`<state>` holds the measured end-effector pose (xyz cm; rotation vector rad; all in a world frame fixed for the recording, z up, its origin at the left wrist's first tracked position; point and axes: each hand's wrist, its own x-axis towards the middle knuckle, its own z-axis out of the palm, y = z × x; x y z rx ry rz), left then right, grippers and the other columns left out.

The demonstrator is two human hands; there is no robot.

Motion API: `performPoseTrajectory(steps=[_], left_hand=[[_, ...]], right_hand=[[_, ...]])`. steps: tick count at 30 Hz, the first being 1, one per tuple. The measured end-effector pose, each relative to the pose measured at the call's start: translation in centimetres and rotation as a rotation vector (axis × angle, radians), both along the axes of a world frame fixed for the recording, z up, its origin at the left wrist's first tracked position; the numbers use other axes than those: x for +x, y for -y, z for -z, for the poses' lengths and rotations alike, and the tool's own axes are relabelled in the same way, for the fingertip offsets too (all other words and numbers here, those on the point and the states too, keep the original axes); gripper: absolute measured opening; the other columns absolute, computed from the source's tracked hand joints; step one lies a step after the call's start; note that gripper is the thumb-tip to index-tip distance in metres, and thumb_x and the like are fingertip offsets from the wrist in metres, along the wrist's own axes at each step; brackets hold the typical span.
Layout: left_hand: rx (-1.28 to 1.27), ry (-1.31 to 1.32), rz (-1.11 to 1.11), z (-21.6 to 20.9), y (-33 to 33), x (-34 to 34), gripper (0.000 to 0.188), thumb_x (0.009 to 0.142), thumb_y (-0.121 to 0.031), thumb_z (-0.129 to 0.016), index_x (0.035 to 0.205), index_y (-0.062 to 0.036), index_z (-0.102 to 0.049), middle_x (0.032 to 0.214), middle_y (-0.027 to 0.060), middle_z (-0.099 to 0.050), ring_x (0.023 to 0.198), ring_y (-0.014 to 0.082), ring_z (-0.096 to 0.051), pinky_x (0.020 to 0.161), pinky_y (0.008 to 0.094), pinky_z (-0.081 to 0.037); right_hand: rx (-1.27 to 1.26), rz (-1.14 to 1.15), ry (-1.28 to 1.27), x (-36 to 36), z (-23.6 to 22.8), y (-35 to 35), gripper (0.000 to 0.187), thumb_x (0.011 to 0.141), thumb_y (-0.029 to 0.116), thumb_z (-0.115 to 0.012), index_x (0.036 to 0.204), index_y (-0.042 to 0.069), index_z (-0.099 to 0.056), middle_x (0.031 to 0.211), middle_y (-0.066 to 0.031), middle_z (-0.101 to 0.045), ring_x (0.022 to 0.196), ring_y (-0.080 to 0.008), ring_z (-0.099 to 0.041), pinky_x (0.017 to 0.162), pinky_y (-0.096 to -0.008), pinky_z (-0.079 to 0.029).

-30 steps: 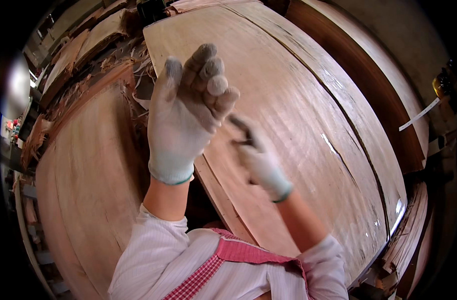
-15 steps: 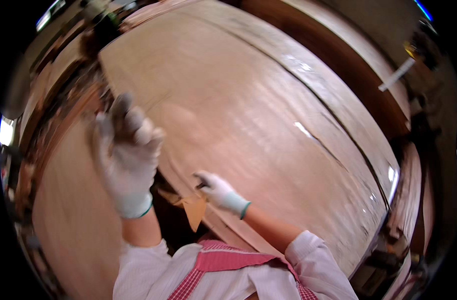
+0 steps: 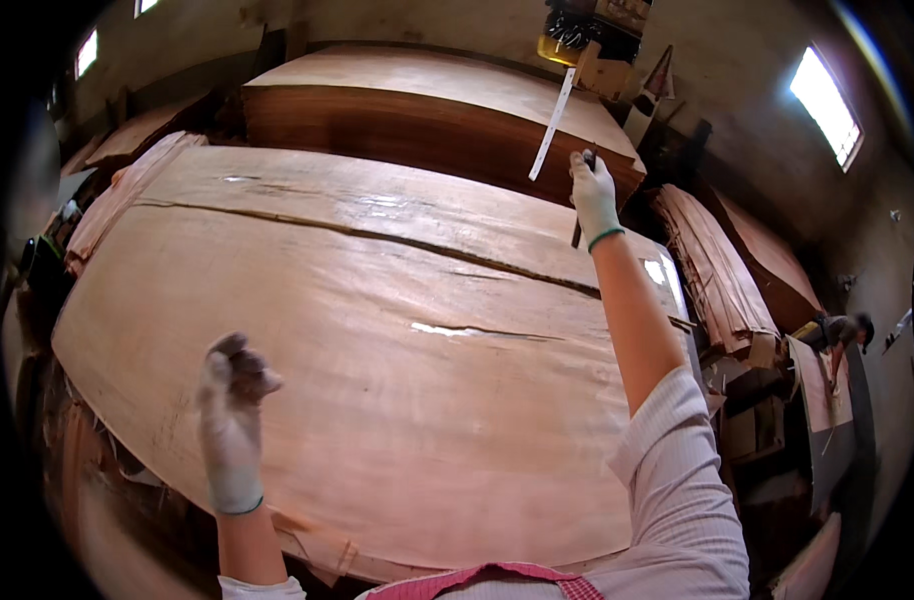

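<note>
A wide, pale-brown sheet of wood veneer (image 3: 377, 420) lies in front of me, with a long dark split across its far part and a shorter one nearer. My right hand (image 3: 595, 195), in a white glove with a green cuff, reaches far forward over the sheet's far right. It is closed round a thin dark stick-like tool (image 3: 576, 236); its exact kind is unclear. My left hand (image 3: 235, 425), gloved too, is raised over the sheet's near left. Its fingers are loosely bent and apart, and nothing shows in them.
Behind the sheet stands a tall veneer stack (image 3: 427, 115). A white perforated strip (image 3: 552, 125) stands out before it, below a yellow container (image 3: 559, 50). Bundled veneer (image 3: 717, 275) lies at right. Farther right, another person (image 3: 839, 330) bends over a board (image 3: 819, 385).
My view has swung up toward the far stack. My right hand has gone from the near edge to the far right with the dark tool. My left hand now appears lower.
</note>
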<state>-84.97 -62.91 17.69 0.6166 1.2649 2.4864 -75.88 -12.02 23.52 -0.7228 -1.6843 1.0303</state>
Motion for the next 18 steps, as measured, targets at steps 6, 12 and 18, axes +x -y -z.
performPoseTrajectory(steps=[6, 12, 18], left_hand=[[-0.258, -0.206, 0.332, -1.7, -13.7, -2.7, 0.028, 0.1, -0.017, -0.049, 0.116, 0.005, -0.057, 0.099, 0.0068, -0.064, 0.091, 0.0144, -0.063, 0.082, 0.027, -0.052], [-0.463, -0.986, 0.1, -3.9, -28.0, -6.7, 0.05, 0.092, -0.031, -0.06, 0.125, 0.0051, -0.051, 0.123, 0.0232, -0.057, 0.115, 0.0266, -0.056, 0.098, 0.0363, -0.044], [-0.31, -0.641, 0.699, -11.8, -35.1, -4.3, 0.037, 0.097, -0.027, -0.055, 0.121, 0.0011, -0.057, 0.107, 0.0115, -0.067, 0.093, 0.0143, -0.064, 0.073, 0.0235, -0.054]], right_hand=[[0.053, -0.123, -0.147, -4.0, -1.4, -0.2, 0.022, 0.088, 0.03, -0.069, 0.089, 0.008, -0.065, 0.066, 0.0051, -0.048, 0.053, -0.0061, -0.042, 0.047, -0.0238, -0.035], [-0.114, -0.239, 0.034, -2.0, 8.3, 7.5, 0.015, 0.088, 0.017, -0.065, 0.091, 0.002, -0.067, 0.078, 0.0015, -0.061, 0.072, -0.0092, -0.052, 0.065, -0.0271, -0.042], [-0.45, -0.265, 0.149, 6.5, 18.4, 18.1, 0.008, 0.09, 0.015, -0.063, 0.09, 0.008, -0.065, 0.072, 0.0074, -0.053, 0.06, -0.0025, -0.044, 0.051, -0.0205, -0.035]])
